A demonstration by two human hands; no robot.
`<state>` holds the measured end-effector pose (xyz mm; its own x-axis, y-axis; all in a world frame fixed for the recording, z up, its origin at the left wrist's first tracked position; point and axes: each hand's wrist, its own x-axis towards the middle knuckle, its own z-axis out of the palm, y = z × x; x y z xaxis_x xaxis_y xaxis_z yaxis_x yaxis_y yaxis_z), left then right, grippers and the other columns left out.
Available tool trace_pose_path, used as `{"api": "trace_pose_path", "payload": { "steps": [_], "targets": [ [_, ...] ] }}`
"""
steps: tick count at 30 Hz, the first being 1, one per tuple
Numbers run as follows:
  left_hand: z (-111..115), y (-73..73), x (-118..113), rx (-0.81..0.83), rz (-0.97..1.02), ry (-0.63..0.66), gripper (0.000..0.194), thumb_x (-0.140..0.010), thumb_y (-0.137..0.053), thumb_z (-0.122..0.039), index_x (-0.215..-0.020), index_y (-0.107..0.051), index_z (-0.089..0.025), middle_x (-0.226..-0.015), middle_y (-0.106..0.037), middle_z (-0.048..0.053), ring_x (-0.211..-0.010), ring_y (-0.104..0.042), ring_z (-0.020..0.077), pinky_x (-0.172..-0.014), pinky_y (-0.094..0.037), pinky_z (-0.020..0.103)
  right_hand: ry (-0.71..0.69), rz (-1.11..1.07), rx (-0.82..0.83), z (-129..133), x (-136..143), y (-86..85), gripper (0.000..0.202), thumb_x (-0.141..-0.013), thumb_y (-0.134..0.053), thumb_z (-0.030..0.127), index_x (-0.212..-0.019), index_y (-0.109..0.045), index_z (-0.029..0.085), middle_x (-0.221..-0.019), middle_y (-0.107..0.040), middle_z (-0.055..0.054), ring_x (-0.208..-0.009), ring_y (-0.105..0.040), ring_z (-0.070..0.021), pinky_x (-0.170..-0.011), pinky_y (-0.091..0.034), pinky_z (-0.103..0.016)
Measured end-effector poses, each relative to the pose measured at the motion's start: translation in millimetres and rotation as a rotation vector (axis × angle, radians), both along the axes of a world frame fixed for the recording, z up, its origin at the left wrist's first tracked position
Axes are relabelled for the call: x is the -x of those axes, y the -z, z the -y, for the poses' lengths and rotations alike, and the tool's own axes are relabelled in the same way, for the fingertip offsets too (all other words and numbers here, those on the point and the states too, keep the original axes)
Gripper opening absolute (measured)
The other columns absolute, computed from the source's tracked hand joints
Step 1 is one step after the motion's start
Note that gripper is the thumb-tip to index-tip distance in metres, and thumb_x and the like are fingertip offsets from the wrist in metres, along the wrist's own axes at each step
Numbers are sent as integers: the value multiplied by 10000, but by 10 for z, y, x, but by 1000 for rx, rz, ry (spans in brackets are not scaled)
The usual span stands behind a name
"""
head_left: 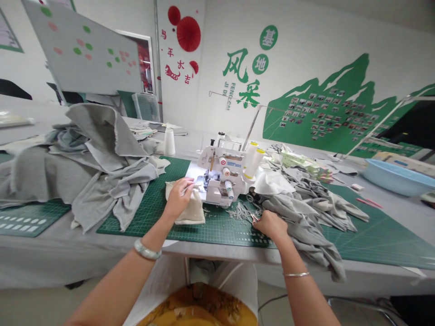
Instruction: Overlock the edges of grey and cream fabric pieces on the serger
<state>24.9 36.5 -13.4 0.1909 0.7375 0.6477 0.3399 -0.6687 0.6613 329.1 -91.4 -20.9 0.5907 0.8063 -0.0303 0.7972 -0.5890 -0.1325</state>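
Observation:
My left hand grips the upper edge of a small cream fabric piece that hangs over the front of the work area. That cloth reaches the left side of a white overlock sewing machine, close to its needle area. In front and to the right, my right hand is closed around a pair of small scissors, blades pointing left. Beside the blades, grey fabric trimmings lie heaped on the green cutting mat.
Grey cloth is piled at the left, and more grey fabric lies right of the machine. Two white thread cones stand on the machine; another cone is behind left. A blue basin sits far right.

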Motion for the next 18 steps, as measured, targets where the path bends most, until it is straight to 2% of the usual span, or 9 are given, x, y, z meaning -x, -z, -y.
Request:
{"api": "trace_pose_path", "payload": {
  "steps": [3,6,9,12,16,18],
  "targets": [
    [7,-3,3,7,5,-1,194,-874,-470,-267,-854,-647,-191,-1080,-681,89,-1084,-588,226,-1020,-408,417,-22,-168,-94,74,-85,-13,175,-606,-698,339,-612,-678,165,-709,-708,-131,-783,-685,-321,-660,-476,-367],
    [12,-10,3,28,8,-3,182,-871,-477,-262,-854,-647,-200,-1081,-683,80,-1090,-583,224,-1024,-404,419,-39,-400,-215,195,-192,13,187,-602,-679,348,-543,-634,177,-514,-635,-60,-589,-644,-233,-543,-453,-293],
    [7,-15,7,46,20,2,169,-864,-483,-263,-835,-638,-202,-1088,-681,81,-1101,-579,226,-1031,-399,417,-49,-634,-379,309,-243,71,271,-613,-659,435,-650,-638,168,-562,-641,-40,-507,-588,-160,-469,-432,-246],
    [4,-16,29,70,39,26,165,-861,-490,-282,-809,-623,-199,-1082,-682,85,-1111,-574,232,-1039,-391,416,-58,-789,-529,390,-207,131,436,-595,-664,555,-782,-639,161,-653,-648,-41,-505,-556,-130,-460,-436,-239],
    [35,-13,92,124,55,77,199,-897,-440,-299,-815,-588,-194,-1126,-655,91,-1144,-554,228,-1045,-381,406,-63,-864,-644,434,-109,166,561,-612,-596,709,-774,-628,174,-678,-622,-46,-497,-512,-128,-444,-418,-258],
    [55,-4,128,132,76,67,203,-915,-405,-293,-837,-563,-192,-1140,-630,97,-1129,-556,218,-1030,-392,391,-67,-868,-655,435,-81,156,559,-617,-604,713,-766,-639,175,-660,-612,-43,-507,-509,-142,-445,-405,-267]
  ]
}}
